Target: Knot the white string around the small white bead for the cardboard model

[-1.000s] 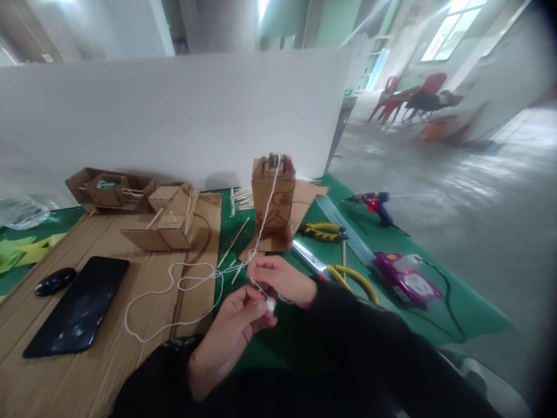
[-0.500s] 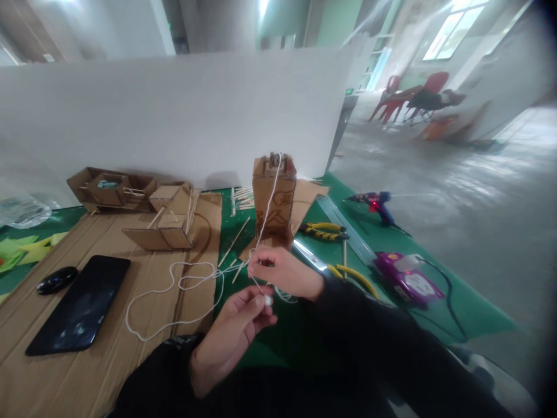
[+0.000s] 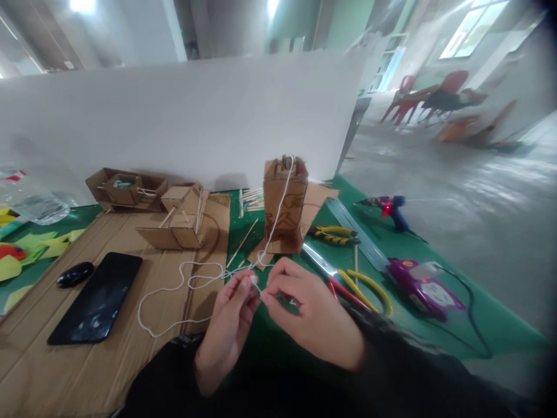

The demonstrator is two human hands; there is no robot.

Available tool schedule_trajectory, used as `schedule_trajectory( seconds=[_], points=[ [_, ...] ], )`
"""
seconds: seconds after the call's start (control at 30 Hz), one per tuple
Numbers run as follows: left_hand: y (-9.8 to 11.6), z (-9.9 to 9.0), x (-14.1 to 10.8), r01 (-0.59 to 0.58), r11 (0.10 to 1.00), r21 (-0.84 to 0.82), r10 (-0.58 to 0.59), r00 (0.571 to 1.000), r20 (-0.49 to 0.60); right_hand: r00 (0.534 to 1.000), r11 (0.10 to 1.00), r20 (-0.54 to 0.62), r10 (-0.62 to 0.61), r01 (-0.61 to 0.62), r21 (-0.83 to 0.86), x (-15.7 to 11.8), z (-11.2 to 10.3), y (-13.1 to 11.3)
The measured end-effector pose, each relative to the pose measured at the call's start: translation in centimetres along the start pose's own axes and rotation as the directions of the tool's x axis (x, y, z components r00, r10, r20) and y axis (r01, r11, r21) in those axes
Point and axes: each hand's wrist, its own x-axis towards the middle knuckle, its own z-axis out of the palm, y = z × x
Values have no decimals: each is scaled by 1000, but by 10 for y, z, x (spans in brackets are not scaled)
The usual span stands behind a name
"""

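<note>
My left hand (image 3: pixel 235 319) pinches a small white piece (image 3: pixel 254 280), which looks like a little ball or wad of string. Just to its right, my right hand (image 3: pixel 307 310) closes thumb and forefinger on a short taut stretch of white string running from that piece. More white string (image 3: pixel 165 290) lies in loose loops over the cardboard sheet at the left. One strand climbs the front of an upright cardboard tower (image 3: pixel 285 200) and passes over the small wheel-like part (image 3: pixel 287 162) at its top.
Scissors (image 3: pixel 343 276), yellow-black pliers (image 3: pixel 333 234), a glue gun (image 3: pixel 387 209) and a purple power strip (image 3: pixel 424 288) lie at the right. Left are a black tablet (image 3: pixel 98 299), a mouse (image 3: pixel 75 274) and cardboard models (image 3: pixel 174 223). A white panel (image 3: pixel 183 122) stands behind.
My right hand has moved down and right, from above my left hand to beside it. My left hand has risen slightly with the white piece. The view has shifted a little left.
</note>
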Motion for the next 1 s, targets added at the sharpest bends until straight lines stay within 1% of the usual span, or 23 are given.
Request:
schedule_trajectory(
  seconds=[0.1, 0.23, 0.3, 0.43, 0.5, 0.6, 0.67, 0.87, 0.93, 1.0],
  points=[
    [6, 5, -3, -12, 999, -48, 10, 999, -44, 1000, 999, 3, 25, -25, 33, -6, 6, 2],
    [10, 12, -11, 37, 994, -106, -47, 995, -93, 997, 991, 7, 77, -77, 113, -6, 13, 12],
    [9, 15, -15, 45, 989, -143, -57, 995, -83, 994, 976, 17, 111, -112, 186, -5, 15, 19],
    [5, 17, -20, 71, 978, -198, -85, 994, -65, 981, 899, 89, 175, -196, 391, -3, 16, 34],
    [4, 16, -21, 90, 974, -209, -106, 992, -70, 971, 866, 135, 198, -238, 441, -1, 13, 39],
    [3, 14, -21, 120, 976, -179, -134, 989, -68, 958, 872, 184, 218, -276, 405, 1, 9, 43],
    [4, 14, -21, 134, 980, -147, -144, 988, -58, 955, 887, 195, 225, -283, 365, 2, 7, 44],
    [6, 12, -23, 149, 987, -64, -150, 989, -10, 961, 912, 175, 213, -260, 318, 2, 7, 47],
    [5, 10, -23, 146, 989, -19, -146, 989, -20, 966, 924, 157, 208, -246, 292, 2, 7, 48],
    [2, 8, -23, 143, 989, 32, -141, 989, -53, 969, 937, 136, 205, -235, 260, 3, 6, 49]
  ],
)
